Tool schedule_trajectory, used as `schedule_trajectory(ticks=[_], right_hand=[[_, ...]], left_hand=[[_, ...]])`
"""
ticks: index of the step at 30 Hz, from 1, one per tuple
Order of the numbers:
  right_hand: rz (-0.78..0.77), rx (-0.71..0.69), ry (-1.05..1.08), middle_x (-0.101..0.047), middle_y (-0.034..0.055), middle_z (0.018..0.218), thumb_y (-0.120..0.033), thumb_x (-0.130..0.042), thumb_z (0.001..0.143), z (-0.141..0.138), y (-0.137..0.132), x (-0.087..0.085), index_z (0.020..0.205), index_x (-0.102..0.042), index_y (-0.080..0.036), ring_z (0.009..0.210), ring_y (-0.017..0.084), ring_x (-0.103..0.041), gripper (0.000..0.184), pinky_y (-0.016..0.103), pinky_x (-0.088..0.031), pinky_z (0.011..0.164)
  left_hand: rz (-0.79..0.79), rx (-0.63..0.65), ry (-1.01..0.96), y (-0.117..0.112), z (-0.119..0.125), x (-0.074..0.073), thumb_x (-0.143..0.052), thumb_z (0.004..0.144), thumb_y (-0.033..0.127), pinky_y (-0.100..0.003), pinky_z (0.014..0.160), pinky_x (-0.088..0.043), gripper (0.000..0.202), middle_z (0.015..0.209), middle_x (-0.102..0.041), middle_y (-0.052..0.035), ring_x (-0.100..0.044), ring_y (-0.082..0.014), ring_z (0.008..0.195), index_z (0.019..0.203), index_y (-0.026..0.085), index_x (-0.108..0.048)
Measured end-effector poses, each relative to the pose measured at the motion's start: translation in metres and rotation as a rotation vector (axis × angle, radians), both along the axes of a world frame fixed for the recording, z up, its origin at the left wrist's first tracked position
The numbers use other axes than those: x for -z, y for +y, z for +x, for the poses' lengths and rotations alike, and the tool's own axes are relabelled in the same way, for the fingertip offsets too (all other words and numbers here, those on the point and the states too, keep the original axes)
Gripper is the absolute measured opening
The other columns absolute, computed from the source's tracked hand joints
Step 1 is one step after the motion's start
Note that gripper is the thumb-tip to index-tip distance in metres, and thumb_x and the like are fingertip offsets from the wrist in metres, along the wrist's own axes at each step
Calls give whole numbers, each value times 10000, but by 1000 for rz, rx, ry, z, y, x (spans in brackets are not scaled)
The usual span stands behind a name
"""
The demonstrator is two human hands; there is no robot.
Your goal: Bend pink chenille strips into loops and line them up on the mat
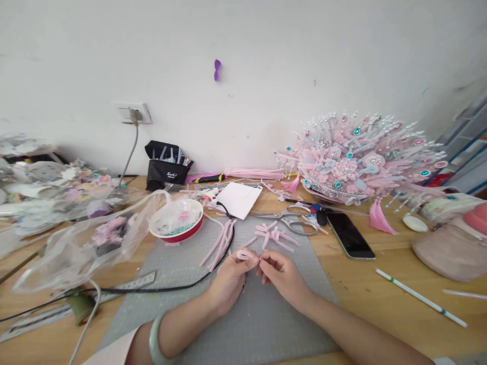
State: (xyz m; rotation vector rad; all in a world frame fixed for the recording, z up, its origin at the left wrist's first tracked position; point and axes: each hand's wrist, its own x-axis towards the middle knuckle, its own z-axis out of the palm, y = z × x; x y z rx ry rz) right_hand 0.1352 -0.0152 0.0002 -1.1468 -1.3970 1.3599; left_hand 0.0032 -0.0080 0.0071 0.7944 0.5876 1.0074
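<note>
My left hand [232, 276] pinches a pink pipe cleaner [245, 255] bent into a loop. My right hand [279, 274] meets it at the loop's base, thumb and finger closed on the pipe cleaner's end. Both hands are held above a grey cutting mat [258, 329]. Just beyond them lie bent pink pipe cleaner pieces [272, 234], some curled together. Straight pink pipe cleaners [218, 246] rest to the left, beside a black cable [182, 286]. Scissors [294, 218] lie open past the bent pieces.
A red-rimmed bowl of beads [182, 235] and a plastic bag [129, 243] stand left. Farther back are a black tool pouch [167, 170] and white card [238, 197]. On the right are a phone [350, 235], a large beaded headdress [353, 162], a pen-like stick [420, 297] and a pouch [452, 251].
</note>
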Motion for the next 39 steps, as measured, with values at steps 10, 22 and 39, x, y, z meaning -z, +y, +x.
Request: schedule_trajectory(ticks=[10, 22, 39], right_hand=[[-452, 0, 344, -538, -9, 462, -150, -484, 614, 6, 5, -8, 540, -548, -126, 364, 46, -391, 100, 178, -260, 391], [276, 48, -364, -542, -14, 611, -188, -506, 710, 8, 1, 1, 814, -552, -200, 550, 117, -496, 114, 235, -377, 528], [-337, -134, 158, -465, -39, 498, -200, -513, 704, 10, 4, -6, 566, -497, -143, 394, 38, -358, 150, 168, -269, 401]], left_hand=[[53, 2, 149, 2, 0, 3, -637, 684, 203, -256, 627, -364, 111, 550, -574, 7, -522, -135, 575, 625, 143, -565], [-21, -135, 144, 5, 1, 4, -688, 616, 195, -227, 654, -366, 149, 577, -539, 26, -493, -119, 618, 564, 145, -558], [-28, -43, 83, 3, -1, 2, -653, 627, 152, -229, 638, -347, 118, 559, -519, 26, -465, -109, 578, 566, 148, -552]])
